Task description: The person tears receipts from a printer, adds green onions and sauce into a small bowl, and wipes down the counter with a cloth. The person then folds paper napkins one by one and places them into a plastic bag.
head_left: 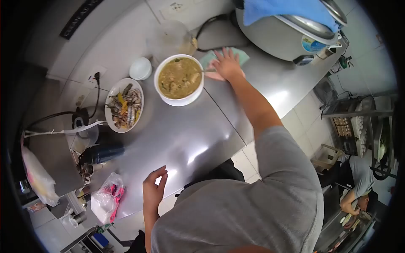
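My right hand (229, 65) reaches to the back of the steel counter and lies on a pale green and pink cloth (241, 57), fingers spread. Just left of it stands a white bowl (179, 102) full of thick greenish-brown stew, with a spoon handle (207, 71) sticking out over the rim toward my hand. My left hand (156, 184) hovers near the counter's front edge, thumb and fingers apart, holding nothing. An oval white dish (142, 95) of small fish and yellow pieces sits left of the bowl.
Small white bowls (140, 68) and a clear container (171, 36) stand by the wall. A large steel cooker (270, 36) with a blue cloth (280, 10) is at right. A plastic bag (107, 196) lies front left. Another person (358, 179) works at lower right.
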The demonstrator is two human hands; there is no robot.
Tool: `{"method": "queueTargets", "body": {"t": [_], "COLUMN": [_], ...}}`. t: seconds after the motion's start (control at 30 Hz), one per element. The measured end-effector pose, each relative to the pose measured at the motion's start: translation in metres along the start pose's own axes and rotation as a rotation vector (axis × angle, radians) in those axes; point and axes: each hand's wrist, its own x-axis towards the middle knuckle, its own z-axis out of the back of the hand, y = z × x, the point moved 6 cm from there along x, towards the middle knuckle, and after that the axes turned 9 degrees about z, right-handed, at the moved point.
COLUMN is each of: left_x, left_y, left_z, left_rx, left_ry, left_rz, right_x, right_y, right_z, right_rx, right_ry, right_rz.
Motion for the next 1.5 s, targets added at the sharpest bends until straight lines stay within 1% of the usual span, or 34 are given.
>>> {"method": "queueTargets", "body": {"t": [0.07,0.1,0.17,0.2,0.23,0.27,0.3,0.33,0.37,0.4,0.43,0.47,0.5,0.53,0.6,0.63,0.67,0.7,0.73,0.77,0.8,0.87,0.9,0.93,1.03,1.1,1.17,1.23,1.27,1.3,1.33,1.37,1.43,1.5], "left_x": [0.009,0.017,0.029,0.040,0.048,0.051,0.052,0.052,0.050,0.056,0.059,0.061,0.065,0.074,0.086,0.094,0.103,0.112,0.118,0.123,0.125,0.120,0.113,0.102,0.051,0.009,-0.039,-0.081,-0.099,-0.117,-0.133,-0.150,-0.176,-0.196], "left_y": [-0.008,-0.007,-0.003,0.018,0.040,0.045,0.047,0.048,0.052,0.073,0.087,0.117,0.137,0.158,0.155,0.157,0.159,0.161,0.167,0.174,0.180,0.175,0.171,0.163,0.177,0.197,0.188,0.206,0.216,0.226,0.233,0.238,0.247,0.254], "left_z": [-0.016,-0.025,-0.018,-0.007,0.008,0.025,0.042,0.058,0.076,0.092,0.108,0.124,0.139,0.150,0.155,0.155,0.160,0.165,0.167,0.168,0.167,0.174,0.178,0.180,0.187,0.191,0.196,0.195,0.196,0.196,0.196,0.198,0.203,0.210], "left_rx": [0.017,-0.050,0.044,0.067,0.089,-0.001,-0.086,-0.167,-0.242,-0.366,-0.447,-0.445,-0.331,-0.414,-0.494,-0.541,-0.488,-0.436,-0.457,-0.478,-0.500,-0.420,-0.378,-0.378,-0.354,-0.263,-0.368,-0.477,-0.472,-0.470,-0.473,-0.478,-0.490,-0.492], "left_ry": [0.007,-0.024,-0.109,-0.178,-0.255,-0.355,-0.464,-0.570,-0.691,-0.781,-0.851,-0.974,-1.078,-1.148,-1.152,-1.141,-1.148,-1.151,-1.187,-1.221,-1.254,-1.165,-1.116,-1.137,-1.199,-1.152,-1.048,-1.061,-1.023,-0.983,-0.959,-0.977,-1.015,-1.036], "left_rz": [-0.003,0.049,0.049,0.002,-0.039,-0.047,-0.049,-0.031,-0.005,0.033,0.082,0.100,0.149,0.012,-0.088,-0.128,-0.160,-0.194,-0.152,-0.108,-0.066,0.147,0.250,0.101,0.224,0.272,0.160,0.120,0.155,0.192,0.240,0.230,0.193,0.197], "right_x": [0.003,-0.011,-0.051,-0.077,-0.108,-0.129,-0.157,-0.180,-0.205,-0.212,-0.203,-0.200,-0.200,-0.191,-0.204,-0.219,-0.232,-0.241,-0.251,-0.255,-0.256,-0.242,-0.231,-0.218,-0.180,-0.163,-0.144,-0.123,-0.118,-0.118,-0.119,-0.134,-0.173,-0.226], "right_y": [0.019,0.000,-0.038,-0.060,-0.105,-0.172,-0.233,-0.295,-0.339,-0.349,-0.340,-0.328,-0.273,-0.200,-0.093,-0.037,0.024,0.088,0.147,0.200,0.237,0.297,0.323,0.348,0.418,0.462,0.505,0.545,0.561,0.567,0.569,0.575,0.581,0.582], "right_z": [-0.008,-0.005,0.004,0.013,0.041,0.031,0.040,0.057,0.062,0.072,0.079,0.078,0.087,0.099,0.074,0.061,0.050,0.041,0.030,0.036,0.033,0.017,0.005,-0.008,-0.046,-0.067,-0.084,-0.113,-0.122,-0.103,-0.050,-0.096,-0.178,-0.089], "right_rx": [0.000,-0.013,0.019,0.039,0.133,-0.168,-0.332,-0.252,-0.583,-0.675,-0.491,-0.449,-0.588,-0.476,-0.339,-0.201,-0.121,-0.128,-0.079,-0.003,0.157,0.267,0.288,0.309,0.350,0.363,0.366,0.262,0.204,0.329,0.443,0.378,0.128,0.651], "right_ry": [-0.015,-0.017,0.004,0.014,-0.139,-0.173,-0.232,-0.324,-0.382,-0.356,-0.042,-0.098,-0.212,-0.122,-0.138,-0.156,-0.114,0.168,0.319,0.394,0.414,0.316,0.291,0.267,0.200,0.154,0.089,0.149,0.176,0.399,0.625,0.472,0.004,0.441], "right_rz": [0.067,0.084,0.140,0.179,0.030,0.057,0.009,-0.209,-0.139,-0.082,-0.418,-0.584,-0.567,-0.442,-0.083,0.117,0.202,0.249,0.389,0.463,0.511,0.618,0.623,0.628,0.634,0.630,0.627,0.606,0.596,0.488,0.374,0.619,1.031,1.055]}}
